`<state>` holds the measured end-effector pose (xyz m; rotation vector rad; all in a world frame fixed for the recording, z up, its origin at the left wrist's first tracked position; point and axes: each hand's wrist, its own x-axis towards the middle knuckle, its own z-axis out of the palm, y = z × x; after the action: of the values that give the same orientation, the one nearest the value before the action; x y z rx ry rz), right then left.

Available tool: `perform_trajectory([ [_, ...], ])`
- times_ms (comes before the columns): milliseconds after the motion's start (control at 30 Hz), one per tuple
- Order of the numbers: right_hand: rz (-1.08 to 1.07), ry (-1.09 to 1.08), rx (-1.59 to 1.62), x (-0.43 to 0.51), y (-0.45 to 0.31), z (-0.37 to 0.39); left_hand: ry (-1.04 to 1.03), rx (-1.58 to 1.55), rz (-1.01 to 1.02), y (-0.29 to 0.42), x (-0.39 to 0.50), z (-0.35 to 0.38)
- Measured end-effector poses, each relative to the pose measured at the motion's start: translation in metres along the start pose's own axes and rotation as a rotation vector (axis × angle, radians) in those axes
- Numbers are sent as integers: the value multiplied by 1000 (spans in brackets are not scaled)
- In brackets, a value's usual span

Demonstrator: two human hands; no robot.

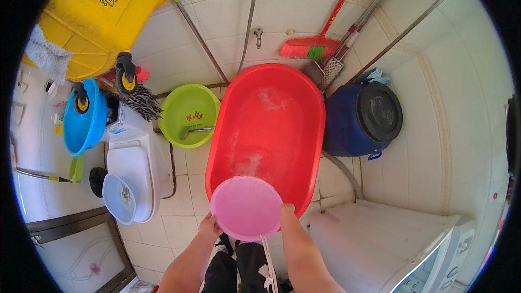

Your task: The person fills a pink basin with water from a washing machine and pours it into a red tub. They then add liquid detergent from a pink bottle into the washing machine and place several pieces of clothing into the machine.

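Observation:
A pink plastic basin point(246, 208) is held level over the near end of a large red plastic tub point(281, 138). My left hand point(210, 224) grips its left rim, and my right hand point(287, 211) grips its right rim. Whitish wet patches show on the tub's bottom. A green basin point(203, 97) with a shower head point(185, 132) in it stands left of the tub. White cords hang in front of my dark trousers, just below the pink basin.
A blue lidded barrel point(346, 122) stands right of the tub, with a red broom point(311, 47) and poles behind. A white washing machine point(378, 244) is at lower right. At left are a toilet point(130, 162) bearing a light blue basin point(118, 199), and a yellow mop bucket point(110, 20).

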<state>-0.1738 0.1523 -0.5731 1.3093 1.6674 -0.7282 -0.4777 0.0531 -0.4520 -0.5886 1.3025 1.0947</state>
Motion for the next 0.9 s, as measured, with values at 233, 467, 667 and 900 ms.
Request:
perform_trajectory([
  [233, -163, 81, -45, -20, 5, -8, -41, 43, 81, 27, -25, 42],
  [467, -315, 110, 88, -44, -18, -9, -181, 183, 223, 64, -85, 114],
  [667, -427, 10, 335, -99, -60, -40, -284, 184, 404, 38, -199, 220],
  [900, -488, 53, 801, -182, -92, -90, -828, 740, 353, -42, -311, 254],
])
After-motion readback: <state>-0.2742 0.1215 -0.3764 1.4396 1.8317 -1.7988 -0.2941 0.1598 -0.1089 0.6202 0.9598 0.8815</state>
